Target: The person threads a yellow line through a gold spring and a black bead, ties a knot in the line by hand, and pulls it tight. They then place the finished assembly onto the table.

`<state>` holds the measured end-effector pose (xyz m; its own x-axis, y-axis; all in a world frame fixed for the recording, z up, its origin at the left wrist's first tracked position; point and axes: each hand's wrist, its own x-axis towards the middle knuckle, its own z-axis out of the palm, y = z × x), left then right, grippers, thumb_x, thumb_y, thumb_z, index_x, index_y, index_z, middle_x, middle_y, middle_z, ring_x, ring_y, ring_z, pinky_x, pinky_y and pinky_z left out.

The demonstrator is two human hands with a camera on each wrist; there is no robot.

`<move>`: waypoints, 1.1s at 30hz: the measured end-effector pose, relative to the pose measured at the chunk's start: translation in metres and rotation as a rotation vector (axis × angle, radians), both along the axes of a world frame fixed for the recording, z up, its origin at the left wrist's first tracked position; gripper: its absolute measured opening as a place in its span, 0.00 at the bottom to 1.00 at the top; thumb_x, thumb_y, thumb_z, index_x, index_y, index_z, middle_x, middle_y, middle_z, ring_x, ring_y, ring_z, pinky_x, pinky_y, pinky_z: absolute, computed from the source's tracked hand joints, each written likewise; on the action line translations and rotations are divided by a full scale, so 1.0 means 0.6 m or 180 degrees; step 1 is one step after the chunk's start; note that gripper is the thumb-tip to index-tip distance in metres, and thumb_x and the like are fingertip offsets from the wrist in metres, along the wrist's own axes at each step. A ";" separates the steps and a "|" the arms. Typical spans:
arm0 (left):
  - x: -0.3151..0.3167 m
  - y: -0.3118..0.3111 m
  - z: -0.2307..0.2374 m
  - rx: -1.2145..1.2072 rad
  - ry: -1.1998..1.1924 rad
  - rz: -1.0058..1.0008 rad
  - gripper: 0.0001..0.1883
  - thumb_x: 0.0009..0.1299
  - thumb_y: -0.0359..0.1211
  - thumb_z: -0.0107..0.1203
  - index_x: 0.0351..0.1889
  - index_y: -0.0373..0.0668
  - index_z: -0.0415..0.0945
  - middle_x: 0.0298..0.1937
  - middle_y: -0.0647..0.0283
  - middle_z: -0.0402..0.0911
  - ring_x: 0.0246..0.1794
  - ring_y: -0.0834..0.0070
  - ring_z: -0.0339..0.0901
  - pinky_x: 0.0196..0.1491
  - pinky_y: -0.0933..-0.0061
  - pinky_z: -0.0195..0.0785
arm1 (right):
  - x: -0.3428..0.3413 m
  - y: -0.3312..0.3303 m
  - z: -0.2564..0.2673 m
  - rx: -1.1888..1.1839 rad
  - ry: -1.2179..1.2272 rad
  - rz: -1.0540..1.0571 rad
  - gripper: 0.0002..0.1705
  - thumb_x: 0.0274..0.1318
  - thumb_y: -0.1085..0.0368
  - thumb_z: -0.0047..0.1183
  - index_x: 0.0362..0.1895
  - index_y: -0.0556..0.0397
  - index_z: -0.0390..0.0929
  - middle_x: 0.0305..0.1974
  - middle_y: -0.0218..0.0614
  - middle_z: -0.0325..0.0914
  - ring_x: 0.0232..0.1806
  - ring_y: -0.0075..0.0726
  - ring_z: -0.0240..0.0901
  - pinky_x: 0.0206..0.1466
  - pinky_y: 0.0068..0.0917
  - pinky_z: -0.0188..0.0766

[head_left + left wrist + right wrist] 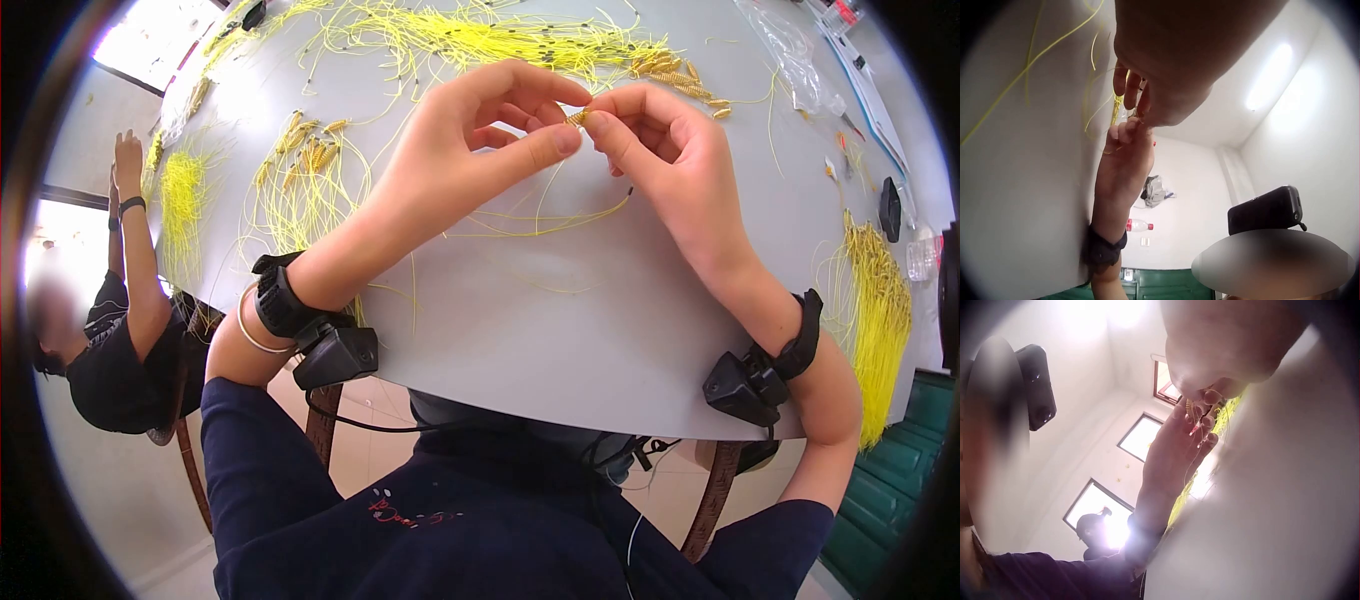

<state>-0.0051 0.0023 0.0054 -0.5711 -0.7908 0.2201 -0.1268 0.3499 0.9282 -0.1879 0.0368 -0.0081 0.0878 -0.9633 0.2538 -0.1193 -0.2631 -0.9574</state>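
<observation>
Over the far middle of the table, my left hand (458,150) and right hand (690,170) meet at the fingertips. Between them is a small gold ribbed coil (576,118), which shows also in the right wrist view as a spring-like piece (1189,407). My left thumb and index finger pinch one end; the right thumb and index finger grip the other. A thin yellow cord (560,232) loops below the hands, with a small black tip (630,191) near the right palm. Fingers partly hide the coil.
A long heap of yellow cords (480,40) lies along the back, with gold coils (670,75) at its right. More coiled cords (315,160) lie left, and a thick bundle (880,330) hangs over the right edge. Another person (120,330) sits at the left.
</observation>
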 end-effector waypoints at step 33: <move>0.008 -0.015 -0.013 0.0265 -0.0062 0.0034 0.17 0.63 0.31 0.58 0.50 0.39 0.73 0.34 0.69 0.78 0.37 0.85 0.74 0.44 0.82 0.66 | 0.003 -0.006 -0.009 -0.0900 0.0249 0.0097 0.17 0.52 0.78 0.49 0.47 0.52 0.73 0.25 0.31 0.75 0.27 0.22 0.72 0.35 0.18 0.69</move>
<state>-0.0006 -0.0065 -0.0026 -0.5660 -0.8120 0.1423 -0.1484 0.2701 0.9513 -0.1864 0.0332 -0.0136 0.1456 -0.8519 0.5030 -0.1778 -0.5227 -0.8338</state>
